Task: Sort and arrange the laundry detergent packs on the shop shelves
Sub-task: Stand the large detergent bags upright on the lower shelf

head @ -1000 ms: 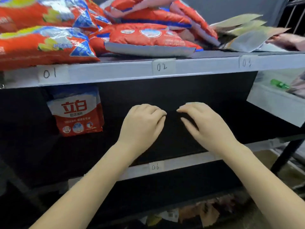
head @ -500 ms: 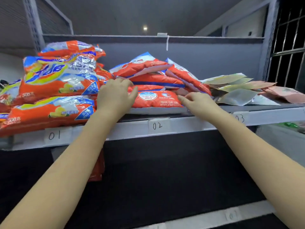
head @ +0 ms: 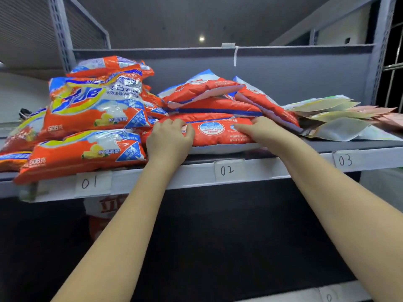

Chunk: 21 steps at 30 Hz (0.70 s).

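Head view: bottom red pack (head: 218,132) lies long axis 9-to-3 along the shelf (head: 196,174) edge, left hand (head: 169,141) and right hand (head: 265,132) fingers curled gripping opposite ends, equally near.

dim overhead light, glare on glossy packs (head: 96,110), wide-angle edge distortion.

Glossy orange plastic-film detergent packs (head: 91,105), crinkled and reflective, lay at 9 o'clock. Smoother red-and-white plastic pouches (head: 214,99) with a softer sheen sat at 12 o'clock. Flat pale foil-like sachets (head: 333,125) at 3 o'clock looked satin-matt. The grey painted-metal shelf edge (head: 283,168) was smooth and carried matt white paper labels (head: 226,171) with handwritten numbers.
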### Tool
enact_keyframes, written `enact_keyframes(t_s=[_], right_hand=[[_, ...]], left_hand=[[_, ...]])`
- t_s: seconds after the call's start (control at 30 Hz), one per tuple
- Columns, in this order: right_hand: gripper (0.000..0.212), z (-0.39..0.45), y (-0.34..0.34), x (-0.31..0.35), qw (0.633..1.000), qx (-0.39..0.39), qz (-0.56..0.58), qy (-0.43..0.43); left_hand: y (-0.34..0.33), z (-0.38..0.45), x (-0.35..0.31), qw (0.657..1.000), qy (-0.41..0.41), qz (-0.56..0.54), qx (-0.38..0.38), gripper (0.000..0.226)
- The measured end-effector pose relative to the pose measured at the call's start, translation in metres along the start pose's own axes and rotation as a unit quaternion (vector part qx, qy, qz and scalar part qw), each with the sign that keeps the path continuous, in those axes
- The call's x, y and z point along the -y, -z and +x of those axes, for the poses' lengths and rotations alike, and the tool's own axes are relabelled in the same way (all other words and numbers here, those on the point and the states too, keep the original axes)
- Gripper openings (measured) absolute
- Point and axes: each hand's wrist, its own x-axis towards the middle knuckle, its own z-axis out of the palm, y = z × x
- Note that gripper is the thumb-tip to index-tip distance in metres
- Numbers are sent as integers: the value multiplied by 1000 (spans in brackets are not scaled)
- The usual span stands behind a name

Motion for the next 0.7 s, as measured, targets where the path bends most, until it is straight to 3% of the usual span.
enact_keyframes(t_s=[0.2,0.33,0.43,0.5,0.7], right_hand=[[19,-13,3,18,997,-37,63,18],[26,-22,7,29,993,-35,106,24],[14,-36,11,30,991,-36,126,31],[11,-47,14,26,989,-46,134,36],[12,-91,24,12,979,-61,184,58]], left_hand=[[16,-2,1,995,23,-84,58,37],[34,-11,8,972,52,-202,109,36],[45,-15,12,954,71,-246,159,41],[52,-21,12,930,103,-303,181,39],[70,-52,10,807,175,-526,204,17]])
